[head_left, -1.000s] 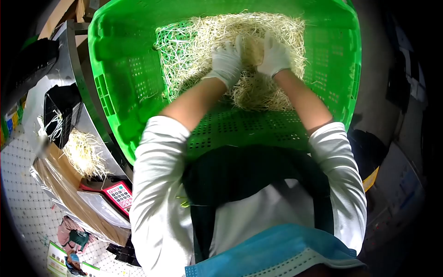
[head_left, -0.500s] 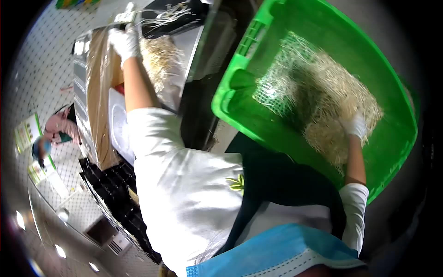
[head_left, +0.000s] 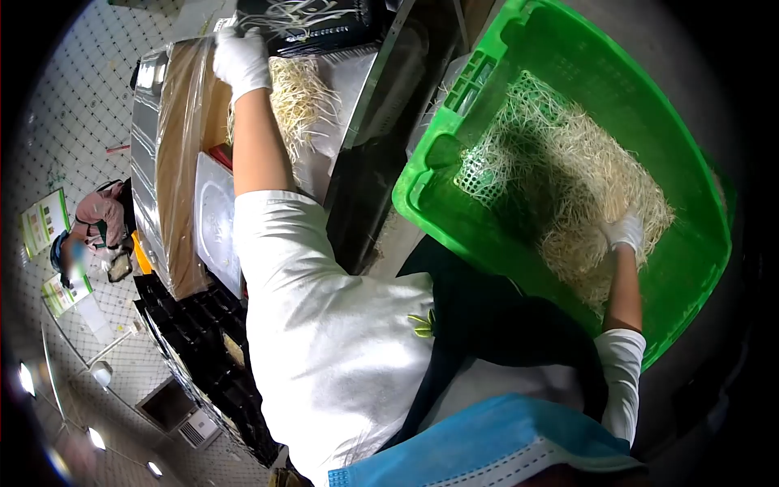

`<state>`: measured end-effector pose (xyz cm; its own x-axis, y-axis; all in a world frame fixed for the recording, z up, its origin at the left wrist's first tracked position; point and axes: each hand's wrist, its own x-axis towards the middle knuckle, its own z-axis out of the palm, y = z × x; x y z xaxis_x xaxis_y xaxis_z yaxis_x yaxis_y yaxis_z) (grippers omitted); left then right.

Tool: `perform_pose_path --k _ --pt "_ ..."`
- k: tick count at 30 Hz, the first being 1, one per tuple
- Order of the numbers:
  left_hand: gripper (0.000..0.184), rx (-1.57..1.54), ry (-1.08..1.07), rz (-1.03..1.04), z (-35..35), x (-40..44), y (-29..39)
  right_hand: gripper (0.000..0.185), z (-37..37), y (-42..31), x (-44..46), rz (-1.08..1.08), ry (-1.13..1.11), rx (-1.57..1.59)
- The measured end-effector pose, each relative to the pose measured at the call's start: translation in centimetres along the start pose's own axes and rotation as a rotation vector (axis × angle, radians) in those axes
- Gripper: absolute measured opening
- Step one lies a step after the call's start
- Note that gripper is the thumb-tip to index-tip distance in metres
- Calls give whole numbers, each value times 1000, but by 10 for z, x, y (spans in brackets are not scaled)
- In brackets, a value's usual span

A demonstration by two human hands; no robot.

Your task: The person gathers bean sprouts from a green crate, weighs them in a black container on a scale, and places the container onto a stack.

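My right hand (head_left: pixel 625 231), in a white glove, is down in the pale bean sprouts (head_left: pixel 580 178) inside a large green crate (head_left: pixel 686 268). Its fingers curl round a clump of sprouts, the tips partly hidden. My left hand (head_left: pixel 243 63), also gloved, reaches far forward with its fingers bent, close to the corner of a black tray (head_left: pixel 345 34) holding some sprouts. Whatever those fingers grip does not show clearly. Beside my left wrist lies another heap of bean sprouts (head_left: pixel 302 101) on a metal surface.
Left of my forearm are a brown box edge under clear plastic film (head_left: pixel 180 146) and a translucent plastic lid (head_left: pixel 215 219). Stacked black trays (head_left: pixel 203 341) stand nearer my body. A dark metal edge (head_left: pixel 381 122) runs between worktop and crate. Another person (head_left: pixel 101 219) is at far left.
My left hand has shifted slightly right in view, and the black tray sits higher in view. My right hand has moved slightly down in view among the sprouts. The crate appears slightly shifted.
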<state>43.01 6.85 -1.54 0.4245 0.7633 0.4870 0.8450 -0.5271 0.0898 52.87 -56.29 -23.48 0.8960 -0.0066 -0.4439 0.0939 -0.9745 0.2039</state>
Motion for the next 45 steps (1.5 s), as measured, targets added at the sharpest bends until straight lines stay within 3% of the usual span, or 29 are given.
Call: perform_pose_path --k 2,3,4,5,6,7,8,10,12,14,15,16,17,18,20,22,23,27,28,29,30,31,32,33,34,36,38,40,45 --pt "24 -665 -48 -1 3 15 -21 102 3 -5 1 -28 9 10" --pt "16 -1182 -199 -165 2 25 -32 100 3 -5 1 -44 24 13" --pt "16 -1459 -364 -239 -9 28 -32 83 5 -4 5 -64 -63 81" --pt "20 -1487 -486 -459 -25 29 -27 60 -19 -13 -12 -74 -64 142" --pt "23 -1456 -502 -117 -23 29 -44 46 -23 -10 -11 -77 -113 162" --pt "27 -1535 -359 -363 -32 22 -38 42 -30 -7 -14 -57 -142 106" --pt "31 -1377 -282 -305 -49 11 -31 43 -27 -1 -11 -45 -124 111" --pt "37 -1781 -481 -254 -62 8 -44 68 -23 14 -4 -58 -114 187" --pt "50 -1832 -386 -456 -88 -33 -4 77 -17 19 -7 -56 -66 235" --pt "43 -2042 -868 -302 -122 -96 57 87 -27 10 -6 29 -175 143" --pt "39 -1893 -829 -486 -120 -123 76 87 -28 5 -5 22 -175 149" --pt "39 -1605 -684 -37 -81 -138 70 84 -29 1 -4 32 -208 148" --pt "37 -1430 -680 781 -87 -168 106 80 -29 -1 -4 44 -243 147" --pt "42 -1172 -605 1071 -97 -183 144 77 -29 -2 -5 58 -277 146" --pt "49 -1381 -1238 -202 -98 -217 200 80 -37 14 -5 40 -267 199" --pt "54 -1496 -1464 -188 -70 -223 196 81 -41 36 -8 24 -167 492" --pt "49 -1498 -1482 -209 -68 -230 192 82 -72 46 -31 -17 -238 677" --pt "57 -1246 -1566 -217 -79 -258 209 82 -115 55 -66 -305 10 573" --pt "63 -1309 -1557 -162 -69 -274 219 79 -129 48 -74 -479 95 336" --pt "67 -1330 -1492 89 -72 -291 233 77 -138 43 -79 -644 180 94" --pt "70 -1138 -1281 446 -77 -307 246 77 -135 38 -78 -664 192 85" --pt "74 -914 -838 811 -79 -327 254 74 -127 31 -75 -744 412 44" --pt "76 -909 -988 792 -91 -339 262 72 -123 25 -71 -823 633 2" --pt "80 -1022 -1422 508 -100 -346 265 66 -126 13 -66 -687 603 -76" --pt "82 -1230 -1567 290 -103 -354 263 66 -133 2 -69 -721 614 -86" --pt "83 -1579 -1446 -106 -103 -362 253 65 -154 -25 -78 -622 661 -86" --pt "65 -1825 -1232 -342 -95 -359 235 72 -168 -59 -96 -720 690 74" --pt "84 -2021 -1120 -355 -85 -341 199 73 -178 -93 -115 -829 733 191" --pt "81 -2104 -597 -384 -105 -306 103 62 -214 -185 -184 -1155 749 211"
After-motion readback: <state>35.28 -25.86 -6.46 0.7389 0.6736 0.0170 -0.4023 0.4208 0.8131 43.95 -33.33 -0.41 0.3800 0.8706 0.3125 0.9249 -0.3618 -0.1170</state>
